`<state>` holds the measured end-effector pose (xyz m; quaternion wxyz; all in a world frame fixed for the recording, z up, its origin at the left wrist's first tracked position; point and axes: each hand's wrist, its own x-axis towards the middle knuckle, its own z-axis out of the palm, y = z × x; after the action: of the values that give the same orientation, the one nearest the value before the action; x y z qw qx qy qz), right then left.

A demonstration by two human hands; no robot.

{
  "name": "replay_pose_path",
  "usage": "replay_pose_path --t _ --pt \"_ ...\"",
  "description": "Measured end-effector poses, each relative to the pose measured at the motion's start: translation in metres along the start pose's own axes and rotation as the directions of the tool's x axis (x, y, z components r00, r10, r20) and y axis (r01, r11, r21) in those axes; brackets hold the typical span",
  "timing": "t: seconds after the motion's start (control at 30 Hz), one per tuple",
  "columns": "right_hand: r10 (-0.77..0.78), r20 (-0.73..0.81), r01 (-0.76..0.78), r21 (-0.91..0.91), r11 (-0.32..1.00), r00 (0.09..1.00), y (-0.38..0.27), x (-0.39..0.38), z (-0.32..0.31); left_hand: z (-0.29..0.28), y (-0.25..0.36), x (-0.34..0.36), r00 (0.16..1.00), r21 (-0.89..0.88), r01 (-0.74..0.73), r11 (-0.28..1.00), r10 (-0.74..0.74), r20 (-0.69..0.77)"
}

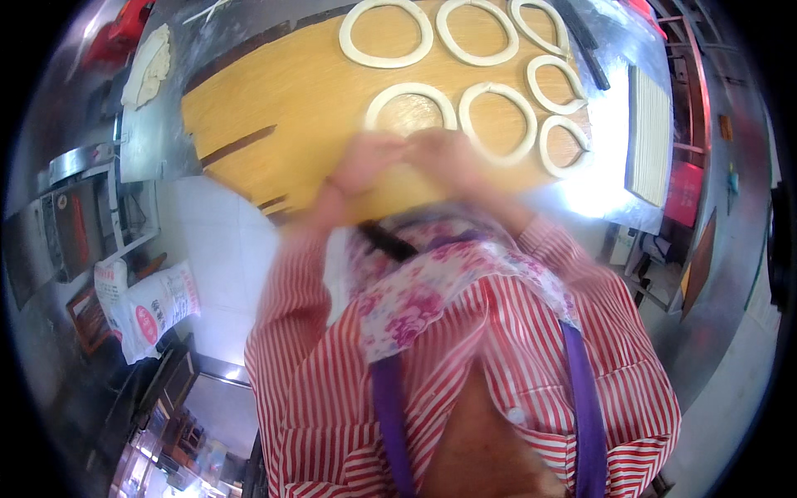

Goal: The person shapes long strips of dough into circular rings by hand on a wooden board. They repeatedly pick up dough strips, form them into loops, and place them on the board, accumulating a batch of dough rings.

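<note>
In the head view, the left hand (374,158) and the right hand (440,153) meet at the near side of a pale dough ring (413,89), their fingers bent inward and close together. Both are blurred, and they hide the ring's near edge, so how far open each one is, and whether either has hold of the dough, cannot be told. That ring lies on a yellowish wooden board (274,100) set on a metal desk (158,149). Six other rings (386,62) lie on the board beyond it and to its right; the two smaller ones at the right come to a pointed end. A dark bar (585,46) lies near the far right rings, and a ridged, pale slab (647,137) rests at the desk's right side. A whitish, crumpled piece (149,70) lies at the far left.
</note>
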<state>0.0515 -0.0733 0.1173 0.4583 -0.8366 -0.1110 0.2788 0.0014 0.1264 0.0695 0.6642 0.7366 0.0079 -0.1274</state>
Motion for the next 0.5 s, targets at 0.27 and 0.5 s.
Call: replay_pose_path --t 0.27,0.5 --pt "0.022 0.024 -0.021 -0.047 0.999 0.999 -0.014 -0.006 -0.001 -0.003 -0.006 0.005 0.998 0.085 0.069 0.994 -0.069 -0.001" --pt "-0.537 0.366 0.643 -0.542 0.541 0.760 0.052 0.008 -0.037 0.037 -0.031 0.004 0.971 0.611 -0.214 0.762 0.233 0.049"
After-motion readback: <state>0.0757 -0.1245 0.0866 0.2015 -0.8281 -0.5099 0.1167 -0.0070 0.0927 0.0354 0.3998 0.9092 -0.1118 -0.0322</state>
